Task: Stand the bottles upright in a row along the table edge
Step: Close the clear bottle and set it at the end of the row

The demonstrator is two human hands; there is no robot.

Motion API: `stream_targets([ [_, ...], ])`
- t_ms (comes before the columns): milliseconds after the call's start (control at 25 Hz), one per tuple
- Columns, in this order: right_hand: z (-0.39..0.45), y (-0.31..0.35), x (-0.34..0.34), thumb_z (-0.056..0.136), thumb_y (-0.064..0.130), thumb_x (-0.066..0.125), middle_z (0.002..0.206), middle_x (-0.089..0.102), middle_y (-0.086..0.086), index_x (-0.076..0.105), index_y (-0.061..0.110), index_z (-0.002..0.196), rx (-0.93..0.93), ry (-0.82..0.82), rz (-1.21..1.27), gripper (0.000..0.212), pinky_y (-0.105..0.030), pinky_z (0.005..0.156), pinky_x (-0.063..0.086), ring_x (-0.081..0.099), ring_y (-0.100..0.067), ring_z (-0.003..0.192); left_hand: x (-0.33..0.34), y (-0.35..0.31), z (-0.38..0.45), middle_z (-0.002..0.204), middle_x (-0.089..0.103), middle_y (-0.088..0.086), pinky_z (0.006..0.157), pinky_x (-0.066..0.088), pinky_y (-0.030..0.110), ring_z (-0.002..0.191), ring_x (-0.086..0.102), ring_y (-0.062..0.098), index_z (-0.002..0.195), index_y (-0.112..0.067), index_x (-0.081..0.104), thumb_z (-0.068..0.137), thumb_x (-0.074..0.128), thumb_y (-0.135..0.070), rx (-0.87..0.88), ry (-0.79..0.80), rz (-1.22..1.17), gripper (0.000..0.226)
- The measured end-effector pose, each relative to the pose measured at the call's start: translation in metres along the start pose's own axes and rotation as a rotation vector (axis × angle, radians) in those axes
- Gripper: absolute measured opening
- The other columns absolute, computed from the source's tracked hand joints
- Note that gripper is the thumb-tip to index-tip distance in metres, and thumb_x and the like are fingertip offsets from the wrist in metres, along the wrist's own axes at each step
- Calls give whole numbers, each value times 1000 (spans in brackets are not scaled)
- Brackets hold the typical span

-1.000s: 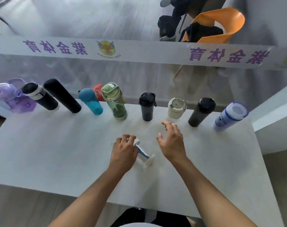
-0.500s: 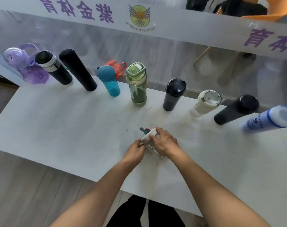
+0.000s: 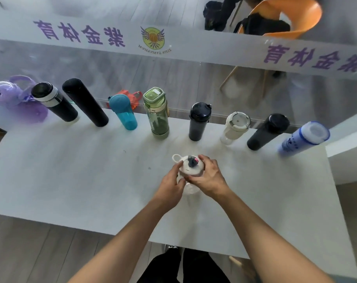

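Note:
A clear bottle with a white lid [image 3: 191, 167] stands upright in the middle of the white table [image 3: 75, 172]. My left hand [image 3: 171, 185] grips its left side and my right hand [image 3: 208, 177] wraps its right side below the lid. Along the far edge stand several bottles in a row: a purple one [image 3: 18, 99], a black one with a silver band [image 3: 55, 102], a tall black one [image 3: 84, 102], a teal one [image 3: 123, 112], a green one [image 3: 157, 114], a dark one [image 3: 199, 121], a cream one [image 3: 234, 127], a black one [image 3: 268, 131] and a blue-white one [image 3: 305, 137].
A glass wall with a lettered white band [image 3: 173, 43] rises behind the far edge. Beyond it are an orange chair [image 3: 292, 19] and a red object [image 3: 127, 94]. A white ledge [image 3: 347, 144] adjoins the table on the right. The near table edge runs just above my legs.
The clear bottle was lying on its side a second ago; both hands have closed on it and tipped it up, and it stands upright now.

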State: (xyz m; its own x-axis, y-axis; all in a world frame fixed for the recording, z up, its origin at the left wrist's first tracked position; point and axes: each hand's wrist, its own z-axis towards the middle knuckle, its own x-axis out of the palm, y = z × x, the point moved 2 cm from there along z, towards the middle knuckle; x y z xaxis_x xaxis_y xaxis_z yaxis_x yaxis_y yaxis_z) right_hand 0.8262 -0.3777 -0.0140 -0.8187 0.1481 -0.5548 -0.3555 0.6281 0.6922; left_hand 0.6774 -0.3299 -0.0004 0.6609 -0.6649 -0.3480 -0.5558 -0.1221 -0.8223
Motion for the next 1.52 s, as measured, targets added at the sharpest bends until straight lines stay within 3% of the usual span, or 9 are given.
stream_targets([
  [80,-13,-10,-7,55,61,84,131,43,6,41,35,138,12,-41,37,97,-38,100,51,55,-21,118,8,-5,-8,137,51,-6,97,32,18,120,47,9,145,-29,38,96,47,-12,71,44,87,53],
  [240,-41,-42,-25,53,49,85,125,47,5,42,30,132,56,-167,38,92,-42,99,51,58,-21,112,35,-5,-15,145,47,-4,112,32,34,132,41,18,142,-32,41,93,48,-13,179,128,266,53],
  [520,-77,-101,-77,62,40,88,129,46,-2,46,23,137,132,-361,58,87,-41,99,49,60,-26,113,110,-33,-20,149,42,-2,112,28,34,132,38,24,146,-28,37,96,47,-17,308,324,457,52],
  [760,-83,-161,-146,61,35,91,122,49,1,51,21,131,181,-491,143,81,-24,89,42,53,-20,117,191,-78,-6,149,44,-4,110,29,33,131,38,23,148,-32,33,96,45,-21,340,434,545,54],
  [920,-71,-202,-196,59,30,93,116,53,0,51,17,131,210,-541,215,85,-21,84,38,53,-22,117,247,-114,10,152,41,-4,109,30,33,131,39,24,151,-34,25,97,44,-22,335,488,588,58],
  [1200,-17,-258,-284,57,25,94,127,52,-7,47,17,137,236,-568,278,93,-23,90,41,57,-24,116,330,-181,58,158,30,-6,111,28,35,135,35,29,153,-33,17,97,43,-19,354,513,649,64],
  [1360,18,-274,-320,54,21,95,120,55,-9,53,16,129,205,-616,294,86,-23,84,43,60,-25,106,360,-211,92,158,30,-1,111,30,39,136,35,31,153,-30,18,97,44,-18,358,510,700,63],
  [1440,32,-278,-332,55,22,94,118,56,-10,54,16,125,190,-634,289,81,-23,80,42,60,-26,103,365,-223,100,152,39,4,107,36,40,130,41,32,150,-27,26,94,44,-17,447,459,755,59],
  [1520,43,-277,-341,57,23,93,117,55,-9,54,15,125,171,-638,291,79,-23,80,42,58,-23,101,362,-235,100,138,52,4,96,46,43,117,49,31,142,-24,41,91,49,-15,650,295,827,53],
])
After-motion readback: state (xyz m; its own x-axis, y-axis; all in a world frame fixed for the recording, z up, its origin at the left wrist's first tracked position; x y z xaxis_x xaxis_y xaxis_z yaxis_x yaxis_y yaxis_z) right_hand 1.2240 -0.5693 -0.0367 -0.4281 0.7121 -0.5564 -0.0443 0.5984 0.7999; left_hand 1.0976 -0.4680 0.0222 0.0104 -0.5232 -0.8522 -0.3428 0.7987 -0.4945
